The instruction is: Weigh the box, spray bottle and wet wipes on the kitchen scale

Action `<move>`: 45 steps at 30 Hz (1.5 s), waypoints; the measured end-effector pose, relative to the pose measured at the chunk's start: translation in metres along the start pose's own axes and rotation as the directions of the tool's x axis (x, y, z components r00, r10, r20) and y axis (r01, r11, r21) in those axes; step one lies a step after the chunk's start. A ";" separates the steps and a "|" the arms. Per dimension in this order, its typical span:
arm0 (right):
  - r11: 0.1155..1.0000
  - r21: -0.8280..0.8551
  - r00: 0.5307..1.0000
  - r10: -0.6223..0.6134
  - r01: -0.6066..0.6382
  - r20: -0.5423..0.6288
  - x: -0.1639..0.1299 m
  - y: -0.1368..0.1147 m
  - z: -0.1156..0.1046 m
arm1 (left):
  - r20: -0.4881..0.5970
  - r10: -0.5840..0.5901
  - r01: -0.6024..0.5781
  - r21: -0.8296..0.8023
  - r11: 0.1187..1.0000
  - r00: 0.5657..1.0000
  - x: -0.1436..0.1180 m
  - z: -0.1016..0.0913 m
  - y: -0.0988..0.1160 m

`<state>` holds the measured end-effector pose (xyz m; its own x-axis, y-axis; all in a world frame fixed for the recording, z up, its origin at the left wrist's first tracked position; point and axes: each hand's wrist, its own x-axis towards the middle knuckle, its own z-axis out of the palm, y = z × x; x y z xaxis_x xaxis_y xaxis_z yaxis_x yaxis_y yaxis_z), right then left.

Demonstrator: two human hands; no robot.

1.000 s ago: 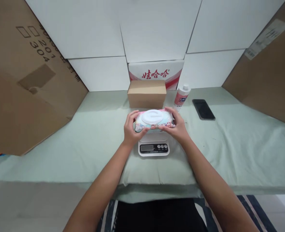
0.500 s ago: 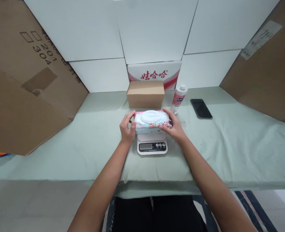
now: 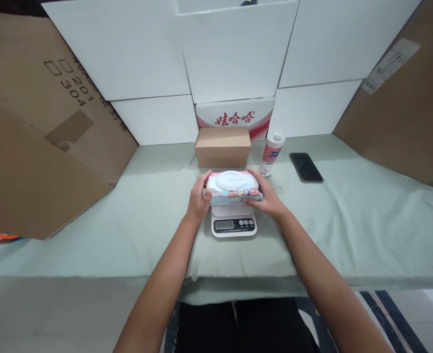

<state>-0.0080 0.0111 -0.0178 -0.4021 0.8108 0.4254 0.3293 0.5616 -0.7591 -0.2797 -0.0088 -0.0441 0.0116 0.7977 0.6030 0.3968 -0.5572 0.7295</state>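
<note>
The left hand [image 3: 198, 202] grips the left end of a pack of wet wipes [image 3: 233, 188], thumb on the near side and fingers curled over the far edge. The right hand [image 3: 268, 197] clasps the right end in the same way — thumb along the front, fingers wrapped around the back corner. Both hands are closed on the pack, neither spread nor free.

The pack lies flat, its white oval lid facing up, right over the platform of a small kitchen scale [image 3: 234, 223]. Whether it rests with its full weight on the platform or is held just above cannot be told from this view, because the pack hides the plate. The scale's display and its buttons face the person, but the reading is too small to make out.

Judging by that, the placing looks nearly done: the pack is centred over the scale, and what is left is for the hands to let go so the weight can show.

Behind the scale stands a brown cardboard box [image 3: 222, 146], with a red-and-white carton [image 3: 234, 115] behind it against the white wall panels. A small white bottle [image 3: 271, 154] stands to the right of the box, and a dark phone [image 3: 306, 167] lies flat further right on the pale green cloth [image 3: 348, 230] — all apart from the hands.
</note>
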 end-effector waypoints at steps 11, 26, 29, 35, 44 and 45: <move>0.992 -0.052 0.977 -0.119 0.111 -0.176 -0.044 -0.029 -0.031 | 0.141 0.257 -0.274 0.119 0.954 0.956 0.005 0.011 0.053; 0.889 -0.140 0.801 0.311 -0.435 -0.511 -0.142 0.050 -0.157 | 0.725 0.022 -0.102 0.067 0.992 0.688 0.072 0.218 0.112; 0.901 -0.156 0.815 0.279 -0.405 -0.507 -0.123 0.057 -0.143 | 0.730 -0.091 -0.097 0.212 0.972 0.678 0.076 0.202 0.107; 0.900 -0.204 0.844 0.252 -0.384 -0.474 -0.104 0.060 -0.128 | 0.627 0.172 -0.463 0.337 0.819 0.760 0.019 0.174 0.139; 0.786 -0.470 0.898 0.239 -0.402 -0.369 -0.066 0.019 -0.123 | 0.681 0.726 -0.701 -0.565 0.435 -0.098 -0.107 0.182 0.165; 0.772 -0.489 0.891 0.213 -0.405 -0.402 -0.056 0.011 -0.124 | 0.715 0.689 -0.674 -0.567 0.473 -0.118 -0.110 0.185 0.163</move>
<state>0.1240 -0.0073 0.0111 0.0553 0.9079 0.4156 0.8350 0.1861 -0.5178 -0.0461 -0.1452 -0.0514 0.9282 -0.3132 0.2009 -0.3409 -0.9322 0.1216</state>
